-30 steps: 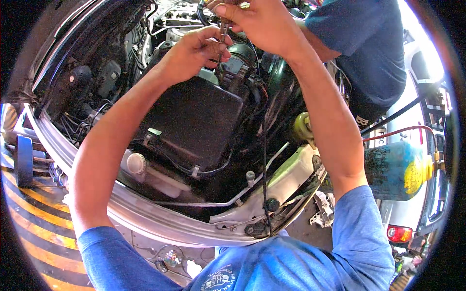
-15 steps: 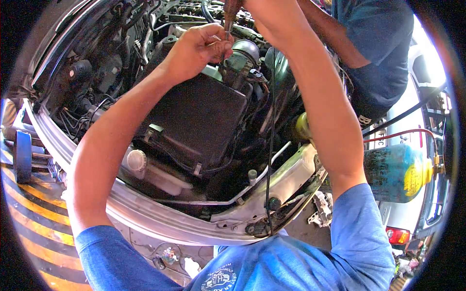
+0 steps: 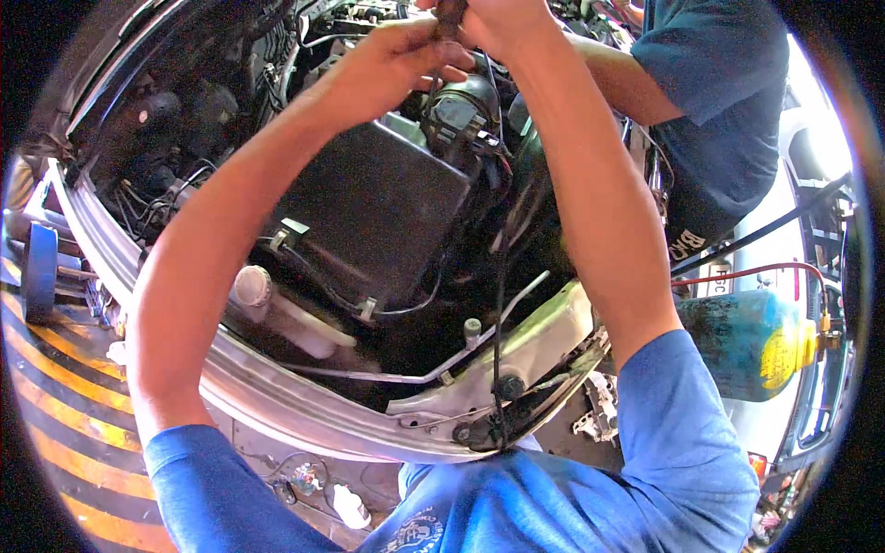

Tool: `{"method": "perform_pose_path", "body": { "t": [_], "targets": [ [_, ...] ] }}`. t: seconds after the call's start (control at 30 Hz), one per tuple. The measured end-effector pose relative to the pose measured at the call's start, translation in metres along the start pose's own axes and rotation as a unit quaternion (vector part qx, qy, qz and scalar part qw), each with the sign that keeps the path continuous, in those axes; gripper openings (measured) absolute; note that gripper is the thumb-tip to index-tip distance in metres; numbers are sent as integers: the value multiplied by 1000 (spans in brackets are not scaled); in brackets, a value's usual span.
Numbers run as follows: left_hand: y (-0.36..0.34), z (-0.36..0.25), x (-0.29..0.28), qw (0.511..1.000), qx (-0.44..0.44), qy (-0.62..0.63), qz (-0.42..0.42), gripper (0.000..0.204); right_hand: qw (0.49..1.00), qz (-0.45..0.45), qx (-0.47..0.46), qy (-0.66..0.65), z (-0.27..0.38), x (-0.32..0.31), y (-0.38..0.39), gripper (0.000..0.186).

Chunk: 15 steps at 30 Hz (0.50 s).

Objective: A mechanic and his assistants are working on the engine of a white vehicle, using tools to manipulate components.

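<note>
At the top edge, over the engine bay, my right hand (image 3: 505,26) is closed round a dark brown-handled tool (image 3: 450,18). Its upper part is cut off by the picture's edge, so its exact kind is not clear. My left hand (image 3: 401,57) meets it from the left, fingers curled at the tool's lower end; what lies inside that grip is hidden. Just below the hands are a round dark intake duct (image 3: 468,97) and the black air filter box (image 3: 369,217), with metal clips along its near edge.
A white-capped reservoir (image 3: 252,286) and the car's front panel (image 3: 304,419) lie nearer me. A co-worker (image 3: 714,111) in dark blue leans in at the right, beside a teal and yellow gas cylinder (image 3: 737,346). A dark cable (image 3: 499,350) hangs down the front.
My left hand has shifted up and right, from pinching near the tool's metal shaft to its dark part. The right hand has moved slightly left, and the view has shifted slightly.
</note>
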<state>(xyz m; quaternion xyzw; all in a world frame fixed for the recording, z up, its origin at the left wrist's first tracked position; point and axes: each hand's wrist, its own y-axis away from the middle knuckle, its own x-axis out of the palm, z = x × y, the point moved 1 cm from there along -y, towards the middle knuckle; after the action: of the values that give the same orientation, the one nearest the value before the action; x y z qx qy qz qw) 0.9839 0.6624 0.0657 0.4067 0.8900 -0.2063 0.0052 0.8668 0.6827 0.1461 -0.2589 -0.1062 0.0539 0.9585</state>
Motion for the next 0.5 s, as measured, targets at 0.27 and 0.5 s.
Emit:
{"method": "perform_pose_path", "body": {
  "t": [0.27, 0.5],
  "targets": [
    [3, 13, 3, 991, 22, -122, 40, 23, 957, -194, -151, 151, -8, 5, 1, 23],
    [-1, -9, 4, 991, -101, 90, -14, 21, 973, -215, -75, 35, -3, -8, 8, 19]
  ]
}}
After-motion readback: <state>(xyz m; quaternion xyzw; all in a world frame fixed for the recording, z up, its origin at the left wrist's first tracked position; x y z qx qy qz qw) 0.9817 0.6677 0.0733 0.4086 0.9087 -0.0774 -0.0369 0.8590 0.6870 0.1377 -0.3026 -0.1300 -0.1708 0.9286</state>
